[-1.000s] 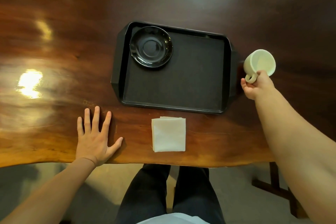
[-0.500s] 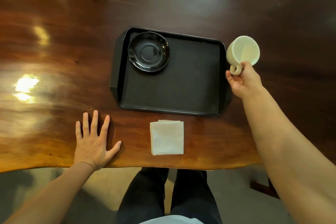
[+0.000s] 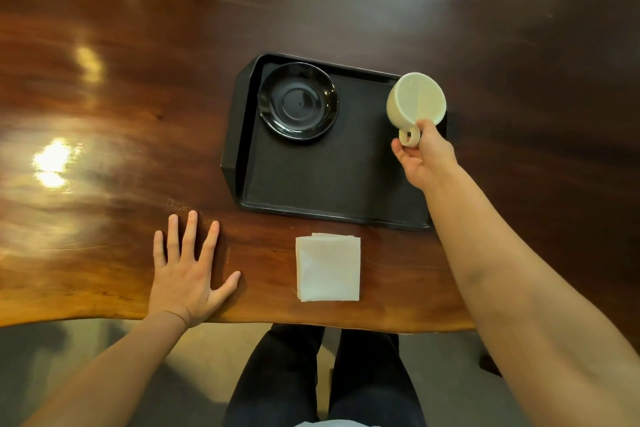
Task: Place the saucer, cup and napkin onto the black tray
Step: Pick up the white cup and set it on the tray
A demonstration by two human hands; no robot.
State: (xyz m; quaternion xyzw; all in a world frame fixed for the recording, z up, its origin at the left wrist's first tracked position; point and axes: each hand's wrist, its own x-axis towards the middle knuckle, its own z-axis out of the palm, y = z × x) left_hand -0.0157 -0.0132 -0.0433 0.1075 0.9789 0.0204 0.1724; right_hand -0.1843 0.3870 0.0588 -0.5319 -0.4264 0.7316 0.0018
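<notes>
Over the black tray (image 3: 332, 184), right hand (image 3: 424, 158) fingers (image 3: 398, 152) pinch the cup (image 3: 415, 99) handle; left hand (image 3: 185, 274) lies spread.

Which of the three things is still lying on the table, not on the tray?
The white napkin. The black saucer sits on the black tray, and the cup is up in the right hand.

A glossy reddish-brown wooden bench (image 3: 138, 114) with an uneven near edge carries a rectangular black plastic tray (image 3: 311, 180). Near the tray's front rim lies a folded square white napkin (image 3: 328, 267). A left hand (image 3: 187, 274) rests flat, fingers spread, beside the napkin.
</notes>
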